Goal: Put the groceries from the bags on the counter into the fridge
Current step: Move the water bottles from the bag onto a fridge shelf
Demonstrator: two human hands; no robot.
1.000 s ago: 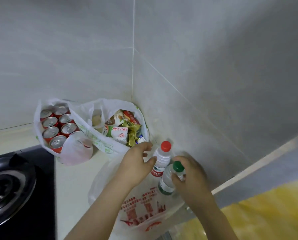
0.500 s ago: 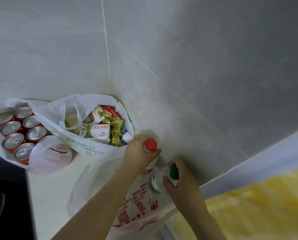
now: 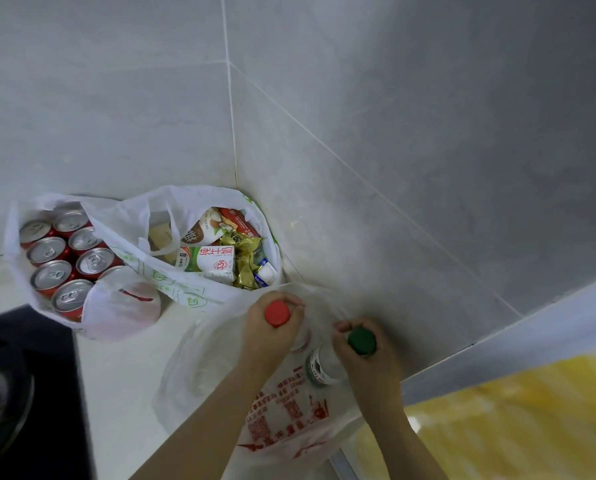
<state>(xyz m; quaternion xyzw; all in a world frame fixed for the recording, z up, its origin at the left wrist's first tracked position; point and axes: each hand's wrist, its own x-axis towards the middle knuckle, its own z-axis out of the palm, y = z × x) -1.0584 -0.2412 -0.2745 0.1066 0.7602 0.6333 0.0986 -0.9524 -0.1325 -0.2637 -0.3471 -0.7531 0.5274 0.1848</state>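
Unloading looks to be the step in hand. Left grip (image 3: 269,337) is curled round the neck of the red-capped bottle (image 3: 277,314); right grip (image 3: 372,372) wraps the green-capped bottle (image 3: 361,342) likewise, both over the red-printed bag (image 3: 289,420) on the bench (image 3: 123,375). Forearms reach in side by side. The next move likely calls for lifting both bottles clear of the plastic and carrying them to the fridge, which is unseen.

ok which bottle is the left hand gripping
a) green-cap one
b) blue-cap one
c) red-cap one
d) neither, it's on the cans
c: the left hand grips the red-cap bottle, while the green-cap bottle is in the right hand.
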